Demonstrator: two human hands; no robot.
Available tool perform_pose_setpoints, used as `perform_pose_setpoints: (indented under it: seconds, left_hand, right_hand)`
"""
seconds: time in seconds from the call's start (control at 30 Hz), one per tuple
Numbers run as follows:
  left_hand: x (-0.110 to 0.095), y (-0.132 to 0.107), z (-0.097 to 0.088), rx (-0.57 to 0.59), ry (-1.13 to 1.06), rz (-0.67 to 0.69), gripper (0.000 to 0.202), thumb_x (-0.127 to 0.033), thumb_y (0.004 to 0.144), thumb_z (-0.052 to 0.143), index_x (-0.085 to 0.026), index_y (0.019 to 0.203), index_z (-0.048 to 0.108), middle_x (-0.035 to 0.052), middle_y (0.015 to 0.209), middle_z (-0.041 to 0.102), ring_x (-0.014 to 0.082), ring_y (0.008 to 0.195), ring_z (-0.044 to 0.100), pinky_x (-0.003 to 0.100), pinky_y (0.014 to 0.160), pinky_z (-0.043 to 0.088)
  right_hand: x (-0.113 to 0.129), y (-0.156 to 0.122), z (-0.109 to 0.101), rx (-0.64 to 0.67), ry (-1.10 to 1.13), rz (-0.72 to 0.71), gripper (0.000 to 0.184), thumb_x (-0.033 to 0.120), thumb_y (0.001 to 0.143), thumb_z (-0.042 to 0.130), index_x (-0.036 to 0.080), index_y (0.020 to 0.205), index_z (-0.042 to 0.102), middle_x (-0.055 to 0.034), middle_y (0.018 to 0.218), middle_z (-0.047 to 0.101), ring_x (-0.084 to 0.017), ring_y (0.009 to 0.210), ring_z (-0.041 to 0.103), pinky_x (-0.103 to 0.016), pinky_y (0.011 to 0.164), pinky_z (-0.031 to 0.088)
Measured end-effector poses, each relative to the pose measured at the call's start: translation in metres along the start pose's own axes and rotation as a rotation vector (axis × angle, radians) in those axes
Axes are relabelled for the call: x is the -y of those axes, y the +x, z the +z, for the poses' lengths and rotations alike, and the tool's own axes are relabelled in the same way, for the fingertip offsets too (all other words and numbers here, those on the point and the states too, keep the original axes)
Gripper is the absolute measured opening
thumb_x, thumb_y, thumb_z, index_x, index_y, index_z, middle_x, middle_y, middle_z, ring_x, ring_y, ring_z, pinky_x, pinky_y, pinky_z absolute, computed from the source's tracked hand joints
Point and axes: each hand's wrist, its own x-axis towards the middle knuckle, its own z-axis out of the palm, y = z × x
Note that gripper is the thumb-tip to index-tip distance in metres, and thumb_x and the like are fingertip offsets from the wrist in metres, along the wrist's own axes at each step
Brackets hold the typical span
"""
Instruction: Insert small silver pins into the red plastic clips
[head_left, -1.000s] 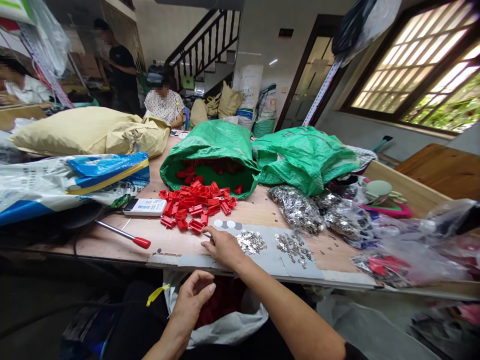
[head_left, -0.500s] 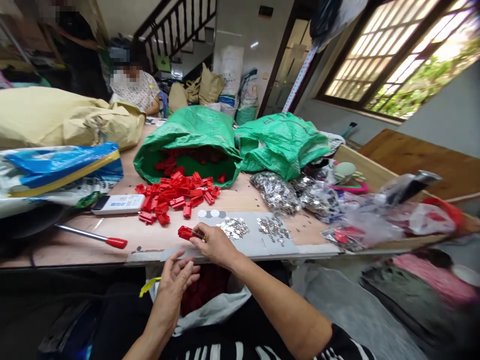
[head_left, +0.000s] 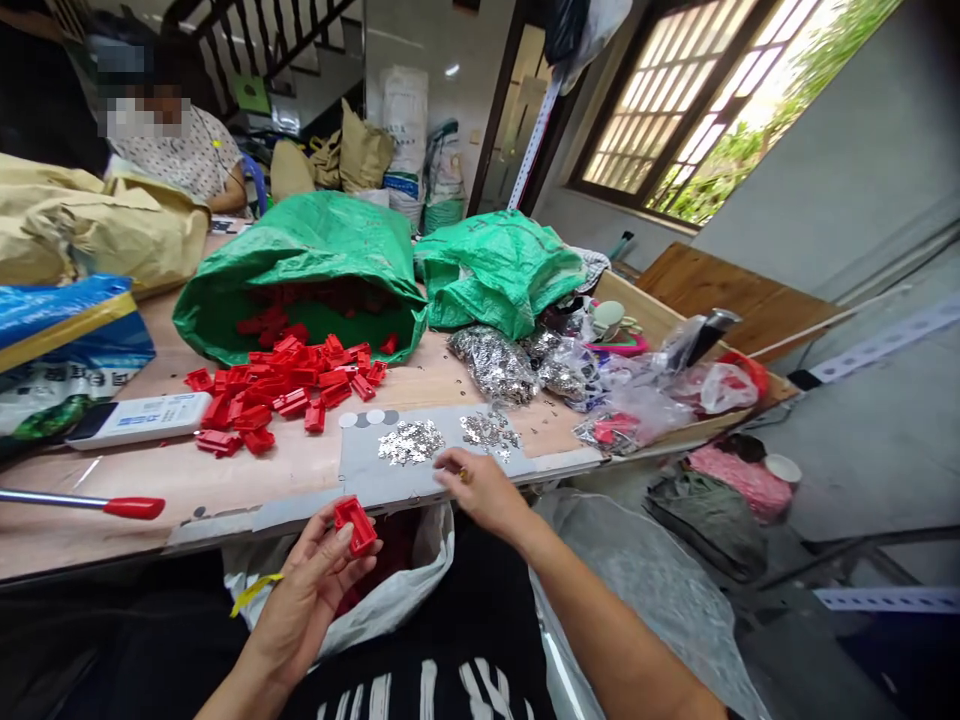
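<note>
My left hand [head_left: 311, 585] grips a small red plastic piece [head_left: 355, 524] below the table's front edge, above a white bag [head_left: 405, 590] in my lap that has red pieces in it. My right hand [head_left: 480, 487] rests at the edge of a grey card [head_left: 360, 470], fingers pinched together close to two small heaps of silver metal bits [head_left: 410, 441]; whether it holds one I cannot make out. A pile of loose red pieces [head_left: 285, 392] spills from an open green sack [head_left: 300, 270] further back.
A white remote [head_left: 139, 419], a red-handled tool [head_left: 82, 503], a blue-and-white sack [head_left: 60, 350] and a tan sack [head_left: 97, 235] lie at the left. A second green sack [head_left: 499, 270] and clear bags of metal bits [head_left: 495, 362] sit right. A person [head_left: 176, 150] sits at the far end.
The red piece went from my right hand at the table edge to my left hand. My right hand moved right, toward the silver bits. The view swung right.
</note>
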Motion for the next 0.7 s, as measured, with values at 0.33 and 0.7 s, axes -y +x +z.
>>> perform_pose_setpoints:
  seconds: [0.33,0.7]
  left_hand:
    - [0.001,0.001,0.003,0.011,-0.007,-0.095,0.052,-0.011,0.079,0.062,-0.022,0.128,0.050,0.0138,0.113,0.067,0.0190,0.078,0.071,0.026,0.068,0.059]
    - [-0.008,0.003,-0.002,0.125,-0.164,-0.076,0.052,-0.004,0.078,0.061,-0.022,0.126,0.053,0.0111,0.121,0.062,0.0179,0.087,0.070,0.022,0.071,0.059]
  right_hand:
    - [-0.062,-0.006,-0.043,-0.202,-0.505,0.245,0.011,0.025,0.084,0.054,0.020,0.091,0.062,-0.0043,0.093,0.067,-0.017,0.084,0.060,-0.024,0.069,0.037]
    - [-0.057,-0.003,-0.039,-0.269,-0.529,0.241,0.013,0.026,0.086,0.050,0.022,0.092,0.061,-0.0045,0.088,0.068,-0.020,0.078,0.061,-0.027,0.065,0.037]
